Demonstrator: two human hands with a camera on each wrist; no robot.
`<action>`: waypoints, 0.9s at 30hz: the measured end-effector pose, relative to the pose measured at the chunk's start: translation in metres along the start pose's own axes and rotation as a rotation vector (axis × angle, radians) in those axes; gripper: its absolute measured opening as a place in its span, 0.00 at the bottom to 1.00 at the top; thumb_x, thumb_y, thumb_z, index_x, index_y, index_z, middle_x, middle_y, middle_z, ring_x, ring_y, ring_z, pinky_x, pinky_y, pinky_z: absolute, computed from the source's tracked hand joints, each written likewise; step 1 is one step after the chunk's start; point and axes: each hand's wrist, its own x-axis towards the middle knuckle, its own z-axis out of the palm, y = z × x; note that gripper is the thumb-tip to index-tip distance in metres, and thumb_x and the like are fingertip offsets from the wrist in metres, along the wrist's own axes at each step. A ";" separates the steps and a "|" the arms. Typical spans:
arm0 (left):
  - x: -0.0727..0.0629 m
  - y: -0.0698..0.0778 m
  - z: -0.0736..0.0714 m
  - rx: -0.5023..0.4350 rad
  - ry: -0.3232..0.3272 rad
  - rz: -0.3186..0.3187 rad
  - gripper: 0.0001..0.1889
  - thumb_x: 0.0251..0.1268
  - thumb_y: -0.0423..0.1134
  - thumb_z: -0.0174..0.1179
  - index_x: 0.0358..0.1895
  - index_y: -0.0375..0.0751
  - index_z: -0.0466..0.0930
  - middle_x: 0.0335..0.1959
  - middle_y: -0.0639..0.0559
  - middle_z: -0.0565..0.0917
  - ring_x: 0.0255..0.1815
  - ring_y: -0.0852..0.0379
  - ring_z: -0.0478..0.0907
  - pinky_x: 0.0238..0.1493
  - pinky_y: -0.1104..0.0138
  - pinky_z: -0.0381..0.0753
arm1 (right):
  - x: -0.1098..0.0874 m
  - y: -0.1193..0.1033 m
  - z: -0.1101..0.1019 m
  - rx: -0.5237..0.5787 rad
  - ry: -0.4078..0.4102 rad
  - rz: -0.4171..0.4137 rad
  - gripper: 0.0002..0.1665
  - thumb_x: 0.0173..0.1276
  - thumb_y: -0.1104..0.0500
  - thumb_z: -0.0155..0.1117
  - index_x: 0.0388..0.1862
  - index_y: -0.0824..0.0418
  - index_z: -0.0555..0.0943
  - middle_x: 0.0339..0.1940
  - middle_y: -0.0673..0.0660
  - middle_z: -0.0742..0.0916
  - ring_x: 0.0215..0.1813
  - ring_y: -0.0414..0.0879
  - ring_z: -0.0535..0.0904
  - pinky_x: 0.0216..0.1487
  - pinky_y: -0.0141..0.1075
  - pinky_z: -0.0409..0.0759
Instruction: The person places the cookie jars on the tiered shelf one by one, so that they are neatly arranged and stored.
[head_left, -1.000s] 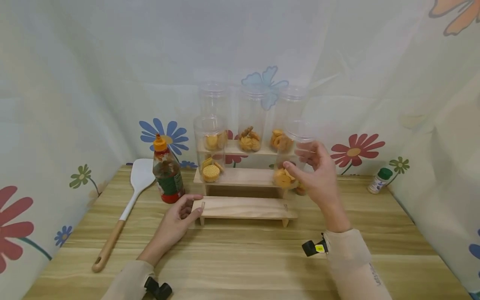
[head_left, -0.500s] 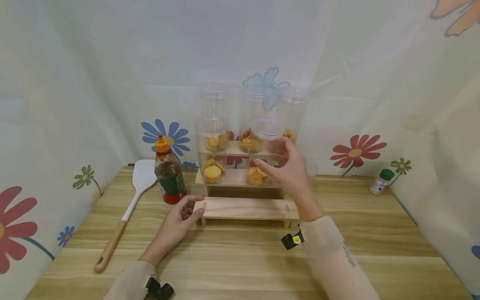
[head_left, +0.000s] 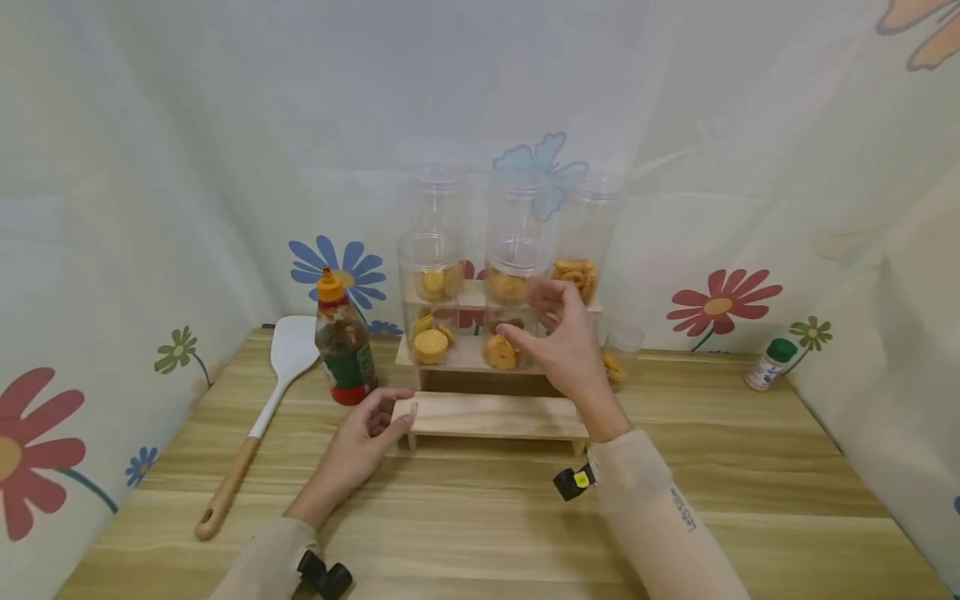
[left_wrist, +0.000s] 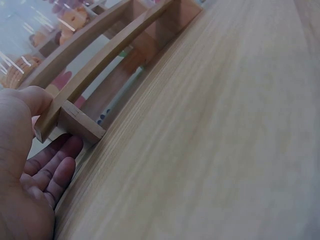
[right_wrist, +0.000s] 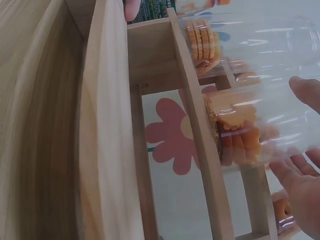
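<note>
a clear plastic jar with a few round biscuits at its bottom is seen standing on the middle step of a three-step wooden rack, just right of a like jar that holds sandwich biscuits. the right hand is held at the jar's right flank; thumb and fingers are curved about its wall, and in the right wrist view the fingertips are seen against the clear side, so the jar is judged to be lightly grasped, though how firm the hold is cannot be told. the left hand is laid on the table at the left end of the lowest step, its thumb pressed to the end of the board and its fingers relaxed beneath, nothing being clasped.

the jar is judged to be light, since little is held in it, and stiff yet thin-walled, so some give under a hard squeeze is to be expected. its smooth wall is likely slippery, and the loose biscuits are brittle and would shift if it were tilted. it is best taken around the middle of the wall, upright, with a broad wrap.

three taller jars are ranged on the top step. a sauce bottle and a spatula are found to the left, a small green-capped shaker to the right.
</note>
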 end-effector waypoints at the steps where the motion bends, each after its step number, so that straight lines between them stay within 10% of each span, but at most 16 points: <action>1: 0.000 0.000 0.000 0.002 -0.001 0.000 0.19 0.83 0.49 0.69 0.71 0.55 0.83 0.57 0.47 0.86 0.50 0.50 0.82 0.50 0.66 0.80 | -0.001 0.001 0.000 -0.006 0.002 0.004 0.44 0.67 0.54 0.88 0.74 0.61 0.72 0.71 0.58 0.81 0.74 0.52 0.80 0.76 0.43 0.78; 19: 0.001 -0.003 -0.001 0.008 -0.001 0.002 0.19 0.83 0.49 0.69 0.70 0.55 0.84 0.54 0.47 0.86 0.48 0.50 0.83 0.49 0.66 0.81 | -0.008 0.012 0.002 -0.162 0.004 -0.007 0.48 0.66 0.50 0.89 0.77 0.64 0.73 0.66 0.58 0.83 0.68 0.54 0.81 0.74 0.49 0.81; 27: 0.002 -0.005 0.000 0.005 0.005 0.014 0.19 0.82 0.49 0.70 0.70 0.55 0.84 0.53 0.47 0.87 0.48 0.50 0.83 0.49 0.66 0.81 | -0.012 0.008 -0.005 -0.049 -0.011 0.024 0.60 0.66 0.53 0.89 0.88 0.60 0.63 0.75 0.63 0.79 0.74 0.57 0.78 0.78 0.57 0.75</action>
